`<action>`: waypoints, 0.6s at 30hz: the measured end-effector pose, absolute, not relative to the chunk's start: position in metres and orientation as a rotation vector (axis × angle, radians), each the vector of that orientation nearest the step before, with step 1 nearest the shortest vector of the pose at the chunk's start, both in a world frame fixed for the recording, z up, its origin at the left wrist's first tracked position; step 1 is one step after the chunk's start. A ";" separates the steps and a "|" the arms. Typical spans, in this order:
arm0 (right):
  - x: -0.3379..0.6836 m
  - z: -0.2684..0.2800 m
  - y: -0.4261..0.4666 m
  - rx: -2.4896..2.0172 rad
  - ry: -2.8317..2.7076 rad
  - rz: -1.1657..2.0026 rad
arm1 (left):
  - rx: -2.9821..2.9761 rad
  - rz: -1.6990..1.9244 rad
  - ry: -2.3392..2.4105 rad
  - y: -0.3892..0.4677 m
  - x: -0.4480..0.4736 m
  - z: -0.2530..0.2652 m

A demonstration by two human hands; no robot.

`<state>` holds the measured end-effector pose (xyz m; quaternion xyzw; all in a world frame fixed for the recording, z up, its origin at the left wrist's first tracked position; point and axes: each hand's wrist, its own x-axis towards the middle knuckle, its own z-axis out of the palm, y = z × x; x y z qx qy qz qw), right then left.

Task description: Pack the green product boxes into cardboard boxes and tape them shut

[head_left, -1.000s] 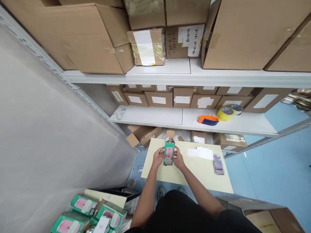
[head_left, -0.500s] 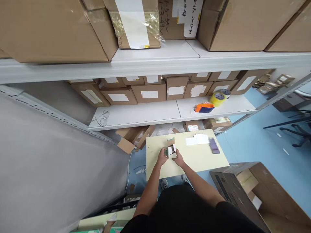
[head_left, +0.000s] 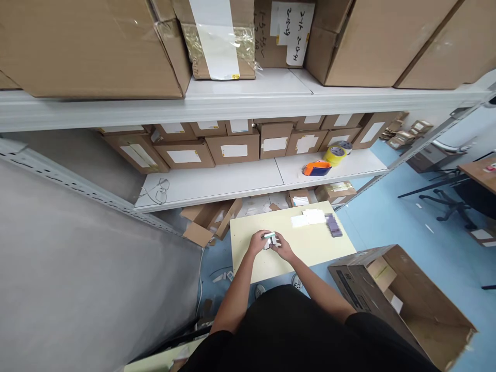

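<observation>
Between my two hands, over the left part of the cream table (head_left: 298,250), is a small box (head_left: 268,244) with white and greenish faces. My left hand (head_left: 257,242) is closed on its left side, fingers over the top edge. On the other side my right hand (head_left: 284,248) grips it with thumb and fingers. A flap seems folded over at the top of the box; its contents are hidden. White paper sheets (head_left: 308,218) lie at the back right of the table, with a blurred purple item (head_left: 333,226) beside them.
A shelf (head_left: 217,186) behind the table carries labelled cardboard boxes (head_left: 234,151), glasses (head_left: 158,192), an orange and blue tape dispenser (head_left: 316,168) and yellow tape rolls (head_left: 334,155). A large open carton (head_left: 434,330) stands on the right. An open box (head_left: 211,219) sits behind the table's left end.
The box's raised brown flap has come down over its top, and my left hand has moved up onto it. The whole view has shifted slightly.
</observation>
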<state>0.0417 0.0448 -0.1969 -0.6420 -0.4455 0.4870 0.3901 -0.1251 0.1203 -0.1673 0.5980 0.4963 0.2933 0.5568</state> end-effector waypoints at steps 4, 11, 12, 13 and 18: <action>0.036 -0.197 0.051 -1.707 -1.124 1.108 | 1.323 0.664 1.352 0.140 -0.117 -0.165; 0.033 -0.191 0.065 -1.793 -1.105 1.007 | 1.488 0.823 1.601 0.131 -0.119 -0.159; 0.034 -0.189 0.067 -1.802 -1.112 0.998 | 1.515 0.825 1.547 0.127 -0.120 -0.157; 0.034 -0.187 0.069 -1.814 -1.119 0.988 | 1.532 0.810 1.504 0.123 -0.123 -0.156; 0.035 -0.183 0.078 -1.797 -1.090 1.044 | 1.448 0.680 1.496 0.118 -0.131 -0.160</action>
